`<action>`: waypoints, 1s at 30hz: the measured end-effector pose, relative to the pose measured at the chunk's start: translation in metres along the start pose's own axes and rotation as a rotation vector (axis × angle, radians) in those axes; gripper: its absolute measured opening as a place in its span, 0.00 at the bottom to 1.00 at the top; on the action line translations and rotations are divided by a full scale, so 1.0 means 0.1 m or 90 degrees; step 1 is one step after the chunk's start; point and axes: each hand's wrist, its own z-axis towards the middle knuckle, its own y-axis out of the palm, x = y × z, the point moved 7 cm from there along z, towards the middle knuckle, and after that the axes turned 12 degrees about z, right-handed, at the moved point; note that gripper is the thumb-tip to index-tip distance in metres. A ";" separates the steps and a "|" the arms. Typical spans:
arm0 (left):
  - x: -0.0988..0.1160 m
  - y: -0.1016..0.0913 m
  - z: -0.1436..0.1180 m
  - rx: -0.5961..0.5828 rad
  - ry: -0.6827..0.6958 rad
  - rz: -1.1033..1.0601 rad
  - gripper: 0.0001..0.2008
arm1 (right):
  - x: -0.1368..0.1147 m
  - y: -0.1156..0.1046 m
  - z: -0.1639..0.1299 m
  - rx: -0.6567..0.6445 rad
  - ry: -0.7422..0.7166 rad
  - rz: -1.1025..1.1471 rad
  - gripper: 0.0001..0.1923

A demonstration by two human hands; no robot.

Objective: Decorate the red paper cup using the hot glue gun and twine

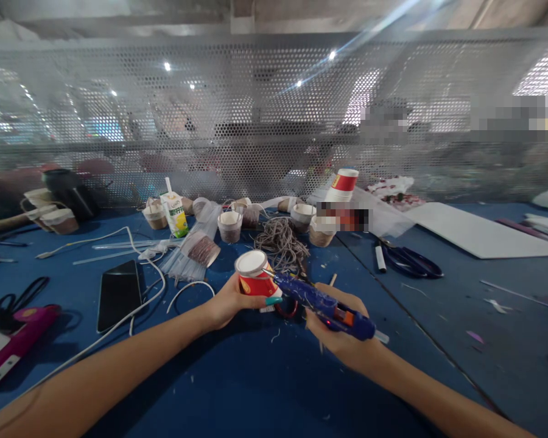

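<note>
My left hand [231,301] grips a red and white paper cup [254,275], held upside down with its white base up, just above the blue table [256,389]. My right hand [335,328] is closed around a blue hot glue gun [322,302]. The gun's nozzle points left and touches the cup's side near its base. A tangle of grey-brown twine [281,243] lies right behind the cup.
Several twine-wrapped cups [229,226], a drink carton [175,213] and a stack of red cups [341,184] stand at the back. A black phone [119,293] and white cable [137,307] lie left; purple scissors [411,260], a marker [380,257] and white board [475,234] right. Perforated metal screen behind.
</note>
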 end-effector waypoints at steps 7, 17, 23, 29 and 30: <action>0.03 0.00 -0.01 0.001 -0.003 0.010 0.22 | 0.05 -0.02 0.00 0.015 0.031 0.027 0.11; 0.06 0.03 -0.02 -0.006 0.009 -0.005 0.24 | 0.08 -0.05 0.02 0.042 0.059 0.046 0.10; 0.04 0.01 -0.02 -0.021 0.008 -0.004 0.28 | 0.12 -0.05 0.02 0.062 0.035 -0.012 0.11; -0.02 -0.02 -0.01 -0.014 -0.008 0.007 0.27 | 0.17 -0.17 0.07 0.092 -0.018 -0.435 0.15; -0.02 -0.03 0.00 -0.005 -0.005 0.002 0.27 | 0.23 -0.20 0.07 0.083 0.002 -0.515 0.17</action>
